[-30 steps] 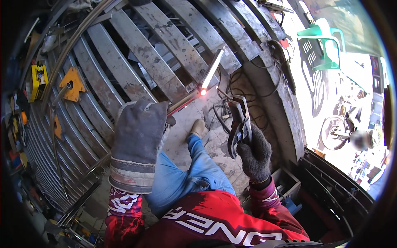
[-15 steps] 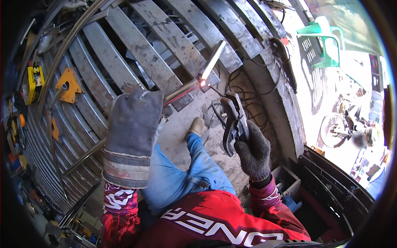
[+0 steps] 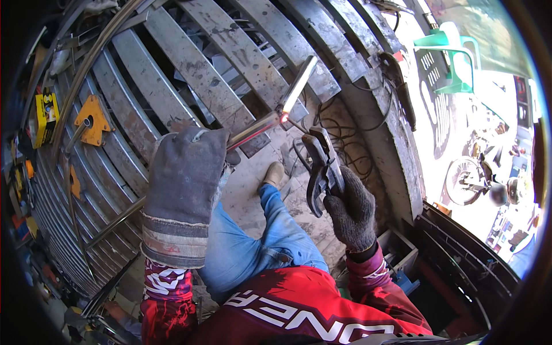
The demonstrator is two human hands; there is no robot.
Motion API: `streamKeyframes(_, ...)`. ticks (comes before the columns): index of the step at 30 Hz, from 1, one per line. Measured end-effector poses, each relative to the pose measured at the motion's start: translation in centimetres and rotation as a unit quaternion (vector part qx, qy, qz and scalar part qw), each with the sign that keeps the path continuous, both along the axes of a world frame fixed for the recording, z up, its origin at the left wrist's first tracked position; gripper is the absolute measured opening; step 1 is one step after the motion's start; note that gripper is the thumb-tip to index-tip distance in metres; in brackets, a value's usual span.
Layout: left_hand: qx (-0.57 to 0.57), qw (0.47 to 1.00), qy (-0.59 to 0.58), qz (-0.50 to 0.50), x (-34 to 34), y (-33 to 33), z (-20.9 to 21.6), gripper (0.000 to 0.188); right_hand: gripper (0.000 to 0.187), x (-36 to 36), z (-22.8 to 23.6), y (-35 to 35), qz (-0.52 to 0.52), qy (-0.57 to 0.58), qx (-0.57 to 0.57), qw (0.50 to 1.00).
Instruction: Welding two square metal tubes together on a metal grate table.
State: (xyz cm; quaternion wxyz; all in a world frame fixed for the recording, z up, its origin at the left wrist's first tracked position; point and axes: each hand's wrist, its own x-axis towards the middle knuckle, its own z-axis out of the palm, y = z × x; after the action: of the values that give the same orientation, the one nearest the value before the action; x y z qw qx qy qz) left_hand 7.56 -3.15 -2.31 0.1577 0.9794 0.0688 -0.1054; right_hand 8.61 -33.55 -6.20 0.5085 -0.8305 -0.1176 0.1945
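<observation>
My left hand (image 3: 185,178), in a thick grey leather glove, is closed over a long metal tube (image 3: 253,131); its fingers are hidden under the glove. At the tube's far end a short shiny tube piece (image 3: 300,83) meets it at an angle, and a small red-orange glow (image 3: 284,118) shows at the joint. My right hand (image 3: 352,208), in a dark knit glove, grips a black welding electrode holder (image 3: 322,164). A short electrode (image 3: 298,126) juts from its jaws, with its tip close beside the glow.
A slatted metal bench (image 3: 213,69) spreads ahead and left, bearing an orange triangular magnet (image 3: 92,122) and a yellow box (image 3: 47,118). Cables (image 3: 345,135) coil on the floor below a steel beam (image 3: 385,138). A green plastic chair (image 3: 457,57) and a motorcycle (image 3: 468,181) stand at right.
The electrode holder has shifted slightly up and left, its electrode still close to the joint. The glow at the joint looks somewhat smaller. My left hand has barely moved.
</observation>
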Motion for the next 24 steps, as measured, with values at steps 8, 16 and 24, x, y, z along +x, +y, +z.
streamKeyframes(8, 0.002, 0.997, 0.077, 0.016, 1.2, -0.5, 0.8, 0.042, 0.053, 0.1, 1.3, 1.5, -0.062, 0.083, 0.047, 0.993)
streamKeyframes(16, 0.095, 0.995, -0.019, -0.035, -0.6, -0.4, -0.7, 0.049, 0.054, -0.5, 0.6, 0.0, -0.062, 0.073, 0.007, 0.995)
streamKeyframes(24, 0.061, 0.998, -0.028, -0.004, -0.2, -0.5, -0.3, 0.023, 0.055, -0.5, 0.4, -0.2, -0.032, 0.017, 0.02, 0.999)
